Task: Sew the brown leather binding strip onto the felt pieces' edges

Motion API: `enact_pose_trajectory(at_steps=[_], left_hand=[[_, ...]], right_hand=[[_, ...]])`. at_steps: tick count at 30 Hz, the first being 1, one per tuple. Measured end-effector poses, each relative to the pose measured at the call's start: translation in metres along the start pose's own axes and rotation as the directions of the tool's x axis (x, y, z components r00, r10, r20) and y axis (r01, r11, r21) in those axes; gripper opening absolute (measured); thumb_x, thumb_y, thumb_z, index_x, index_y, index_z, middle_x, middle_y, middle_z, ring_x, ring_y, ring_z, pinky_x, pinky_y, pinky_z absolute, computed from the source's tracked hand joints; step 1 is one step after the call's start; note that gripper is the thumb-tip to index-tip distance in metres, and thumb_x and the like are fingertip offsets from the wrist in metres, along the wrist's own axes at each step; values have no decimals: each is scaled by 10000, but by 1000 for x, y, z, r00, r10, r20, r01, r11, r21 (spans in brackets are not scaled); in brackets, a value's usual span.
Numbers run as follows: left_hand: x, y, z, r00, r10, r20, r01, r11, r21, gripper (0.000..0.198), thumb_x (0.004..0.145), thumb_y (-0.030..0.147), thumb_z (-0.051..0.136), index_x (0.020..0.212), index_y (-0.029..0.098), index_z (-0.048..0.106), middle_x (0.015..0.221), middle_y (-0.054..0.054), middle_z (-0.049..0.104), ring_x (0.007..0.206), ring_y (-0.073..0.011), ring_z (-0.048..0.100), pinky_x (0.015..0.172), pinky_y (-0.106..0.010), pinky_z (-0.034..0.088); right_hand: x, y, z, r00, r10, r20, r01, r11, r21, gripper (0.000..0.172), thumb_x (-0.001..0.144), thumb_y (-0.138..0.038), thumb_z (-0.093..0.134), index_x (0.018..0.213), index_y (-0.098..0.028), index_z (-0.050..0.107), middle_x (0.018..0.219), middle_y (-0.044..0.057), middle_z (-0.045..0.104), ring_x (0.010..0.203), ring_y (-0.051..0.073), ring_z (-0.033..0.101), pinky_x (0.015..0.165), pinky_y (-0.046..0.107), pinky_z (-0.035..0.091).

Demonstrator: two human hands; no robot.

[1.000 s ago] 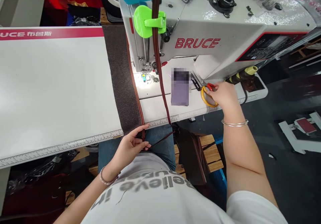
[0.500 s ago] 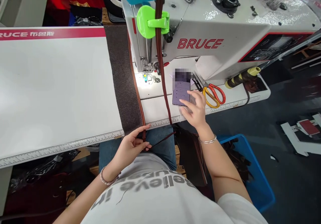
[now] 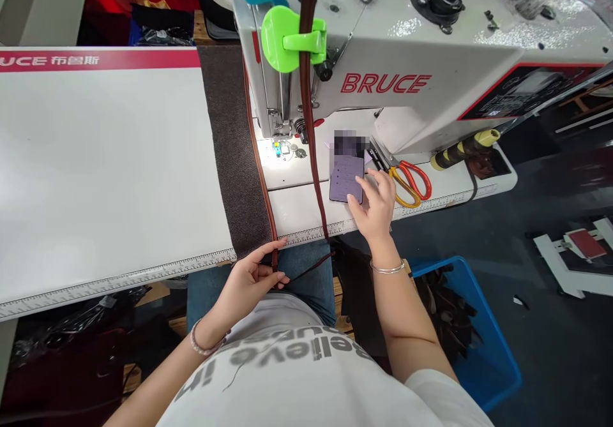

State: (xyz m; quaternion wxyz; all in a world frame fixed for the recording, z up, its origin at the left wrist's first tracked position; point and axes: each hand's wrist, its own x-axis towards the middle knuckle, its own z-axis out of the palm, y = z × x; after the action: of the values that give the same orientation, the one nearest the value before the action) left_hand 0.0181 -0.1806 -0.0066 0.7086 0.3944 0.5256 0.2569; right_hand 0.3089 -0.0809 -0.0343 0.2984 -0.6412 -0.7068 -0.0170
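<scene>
A dark brown leather-like panel lies across the sewing table, with a reddish-brown trim strip along its right edge. At the table's front edge my left hand pinches the lower end of that trim between thumb and fingers. Another brown strip hangs down through a green clip on the machine, and its thin tail runs to my left fingers. My right hand hovers at the lower right of a phone, fingers apart and holding nothing; whether a fingertip touches the screen I cannot tell.
A white sewing machine stands at the back, its needle area lit. Scissors with red and yellow handles and a yellow-and-black cone lie right of the phone. Below right, a blue bin contains dark scraps.
My right hand has shifted slightly to the right, its fingers drawing back toward the phone's right edge. My left hand keeps its hold on the trim strip.
</scene>
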Motion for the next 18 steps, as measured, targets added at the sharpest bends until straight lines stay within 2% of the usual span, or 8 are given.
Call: enact_pose_trajectory(at_steps=[4,6,9,18], left_hand=[[1,1,0,1000,0,-3,0,1000,1,703,821,322,691,1442,133,420,726,-37,735,805,-185,725,747,-279,601],[1,1,0,1000,2,-4,-2,1000,0,695,820,314,691,1437,134,427,724,-34,734,803,-181,724,740,-271,600],[0,0,0,1000,0,-4,0,1000,-5,694,823,309,688,1440,136,423,728,-36,735,808,-179,724,741,-266,599],[1,-3,-2,1000,8,12,-8,1000,-13,694,831,304,685,1448,143,411,730,-32,737,803,-170,724,742,-254,603]], right_hand=[[-1,4,8,986,-49,-159,55,998,34,385,907,-484,520,1138,-217,672,1300,117,532,1289,298,462,1106,508,421],[-2,6,9,977,-86,-196,97,994,46,337,912,-470,522,1069,-228,697,1268,105,547,1258,285,491,1081,495,450],[-2,8,10,976,-111,-188,122,992,46,304,913,-450,532,1036,-233,708,1259,96,562,1247,281,504,1068,492,466],[-2,6,10,979,-72,-193,85,995,59,343,903,-456,545,1122,-221,666,1255,114,568,1236,281,515,1069,497,460]])
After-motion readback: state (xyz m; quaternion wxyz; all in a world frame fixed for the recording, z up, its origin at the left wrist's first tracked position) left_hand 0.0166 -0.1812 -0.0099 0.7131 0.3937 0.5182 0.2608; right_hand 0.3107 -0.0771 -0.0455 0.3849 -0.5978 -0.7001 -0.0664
